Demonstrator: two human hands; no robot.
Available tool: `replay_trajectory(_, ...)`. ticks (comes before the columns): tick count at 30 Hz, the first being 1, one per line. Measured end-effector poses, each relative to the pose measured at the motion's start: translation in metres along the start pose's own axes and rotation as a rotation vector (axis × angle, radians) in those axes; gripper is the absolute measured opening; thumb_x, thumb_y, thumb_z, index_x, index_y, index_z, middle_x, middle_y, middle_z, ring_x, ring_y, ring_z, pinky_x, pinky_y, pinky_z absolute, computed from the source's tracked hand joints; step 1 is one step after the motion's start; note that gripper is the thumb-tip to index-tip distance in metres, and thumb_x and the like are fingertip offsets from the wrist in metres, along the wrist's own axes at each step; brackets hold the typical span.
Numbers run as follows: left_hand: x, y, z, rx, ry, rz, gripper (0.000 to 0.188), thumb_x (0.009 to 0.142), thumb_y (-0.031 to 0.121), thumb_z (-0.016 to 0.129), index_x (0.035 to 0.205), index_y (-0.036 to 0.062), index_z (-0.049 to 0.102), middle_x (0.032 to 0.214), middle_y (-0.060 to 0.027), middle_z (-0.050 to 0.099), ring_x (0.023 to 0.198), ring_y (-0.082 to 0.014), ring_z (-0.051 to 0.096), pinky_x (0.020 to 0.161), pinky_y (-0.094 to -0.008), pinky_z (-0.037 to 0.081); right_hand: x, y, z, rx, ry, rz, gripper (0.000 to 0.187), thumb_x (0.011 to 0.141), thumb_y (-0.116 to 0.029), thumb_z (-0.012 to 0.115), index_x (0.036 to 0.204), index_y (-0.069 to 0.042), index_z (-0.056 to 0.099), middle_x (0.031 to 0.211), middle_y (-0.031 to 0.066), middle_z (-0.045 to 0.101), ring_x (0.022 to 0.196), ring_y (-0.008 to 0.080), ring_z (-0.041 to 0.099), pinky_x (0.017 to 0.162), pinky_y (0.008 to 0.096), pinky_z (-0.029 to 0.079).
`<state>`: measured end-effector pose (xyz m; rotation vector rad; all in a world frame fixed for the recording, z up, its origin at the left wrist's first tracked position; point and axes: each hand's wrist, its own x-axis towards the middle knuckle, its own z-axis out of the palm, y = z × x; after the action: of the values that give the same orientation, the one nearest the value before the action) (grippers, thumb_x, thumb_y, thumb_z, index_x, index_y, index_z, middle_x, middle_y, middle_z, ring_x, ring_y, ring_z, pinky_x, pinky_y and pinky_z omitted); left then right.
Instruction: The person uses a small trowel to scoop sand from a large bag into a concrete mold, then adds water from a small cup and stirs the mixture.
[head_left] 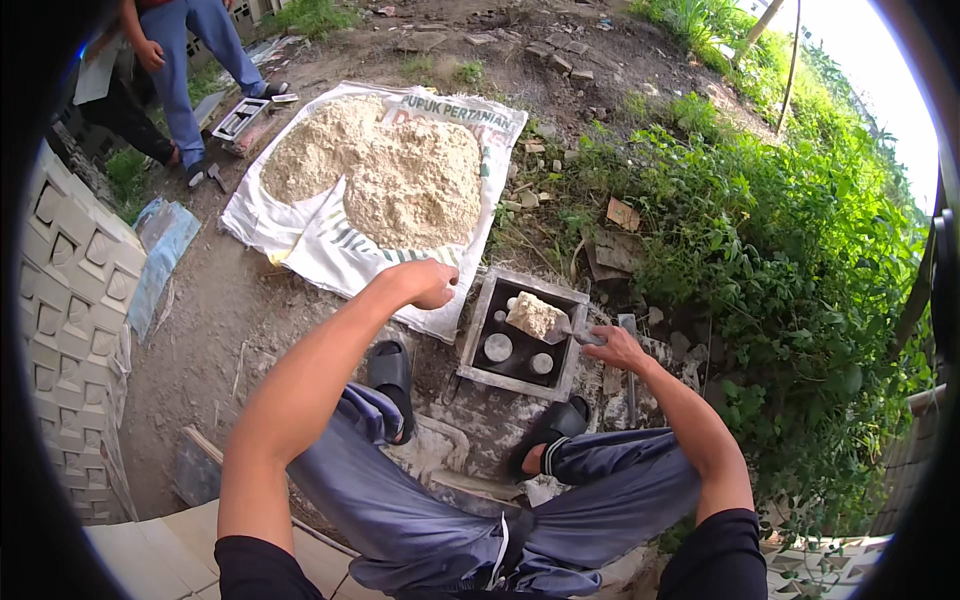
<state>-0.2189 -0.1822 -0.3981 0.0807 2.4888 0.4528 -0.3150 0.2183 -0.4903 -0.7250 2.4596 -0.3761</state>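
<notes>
My right hand (617,350) is closed round the handle of a trowel (588,336). Its blade carries a lump of pale, damp, sandy mix (536,314) above a square mould (477,330). Inside the mould's grey frame, round pale pegs (498,347) stand out from a dark base. To the left of the mould, my left hand (433,285) hovers near the front edge of a white sack sheet (300,262), its fingers curled in; what they hold, if anything, is hidden. On that sheet lies a large heap of the same pale mix (410,180).
Beside the mould's right side lies a long-handled metal tool (630,375). Patterned blocks (70,330) are stacked at the left. A person (190,50) stands at the far left, near a white tray (240,119) and a hammer (216,178). Green plants (760,230) fill the right.
</notes>
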Motion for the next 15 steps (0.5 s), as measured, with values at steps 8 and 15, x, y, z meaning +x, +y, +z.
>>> replay_trajectory(8, -0.020, 0.007, -0.009, 0.021, -0.016, -0.053, 0.041, 0.091, 0.025, 0.051, 0.128, 0.0056, 0.052, 0.120, -0.0203, 0.060, 0.111, -0.0346, 0.057, 0.094, -0.0422, 0.045, 0.018, -0.030, -0.010, -0.063, -0.093, 0.028, 0.055, 0.075, -0.046, 0.066, 0.117, -0.009, 0.064, 0.107, 0.0234, 0.065, 0.100, 0.0387, 0.062, 0.088, 0.0432, 0.049)
replay_trajectory(15, -0.030, 0.011, -0.010, 0.011, -0.013, -0.017, 0.040, 0.090, 0.024, 0.051, 0.126, 0.0055, 0.052, 0.115, -0.0218, 0.061, 0.107, -0.0358, 0.059, 0.092, -0.0434, 0.046, 0.022, -0.033, -0.006, -0.092, -0.072, -0.014, 0.055, 0.075, -0.046, 0.067, 0.112, -0.007, 0.065, 0.102, 0.0255, 0.065, 0.097, 0.0399, 0.062, 0.086, 0.0444, 0.049)
